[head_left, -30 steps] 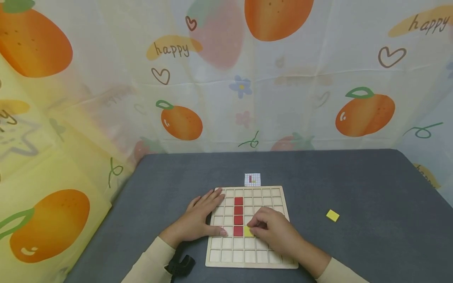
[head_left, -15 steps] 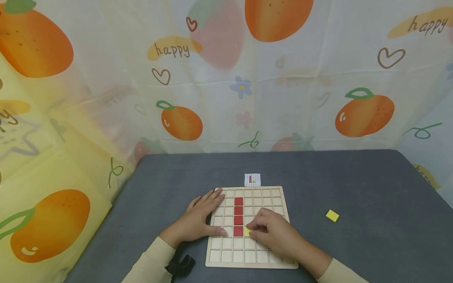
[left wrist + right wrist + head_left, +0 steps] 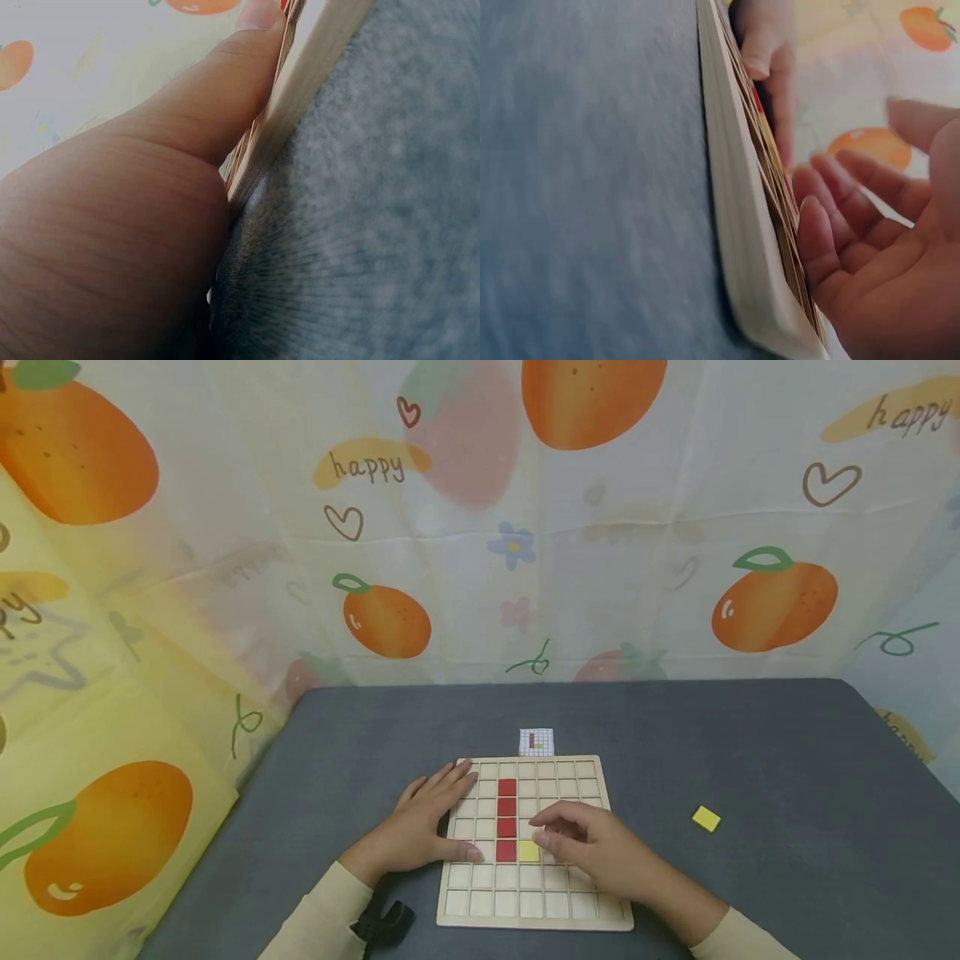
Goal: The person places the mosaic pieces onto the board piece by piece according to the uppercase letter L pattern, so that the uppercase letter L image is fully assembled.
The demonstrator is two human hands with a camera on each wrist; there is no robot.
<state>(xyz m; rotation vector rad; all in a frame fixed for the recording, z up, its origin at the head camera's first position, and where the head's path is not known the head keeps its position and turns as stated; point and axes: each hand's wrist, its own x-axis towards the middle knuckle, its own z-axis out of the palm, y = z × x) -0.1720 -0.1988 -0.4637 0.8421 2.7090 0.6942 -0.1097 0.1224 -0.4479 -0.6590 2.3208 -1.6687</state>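
Note:
A wooden grid board [image 3: 483, 903] lies on the dark table. My left hand [image 3: 426, 828] rests on its left side, fingers spread at the upper left corner and thumb across the cells. Several red tiles [image 3: 507, 807] form an upright column in the grid. Beside the lowest red one, on its right, a yellow tile [image 3: 528, 852] sits in a cell. Just to the right of that tile is my right hand [image 3: 596, 850], thumb and index finger parted with nothing between them. The right wrist view shows its other fingers [image 3: 817, 232] loosely curled by the board's edge.
A second yellow tile [image 3: 706, 818] lies loose on the table to the right. Behind the board's far edge is a small printed card [image 3: 536, 742] with a red and yellow grid pattern. A black curved object [image 3: 384, 925] is at my left wrist. A fruit-print cloth [image 3: 465, 593] hangs behind.
My right hand has let go of the yellow tile in the grid and drawn back slightly to the right, its thumb and index finger parting. The left hand has stayed in place.

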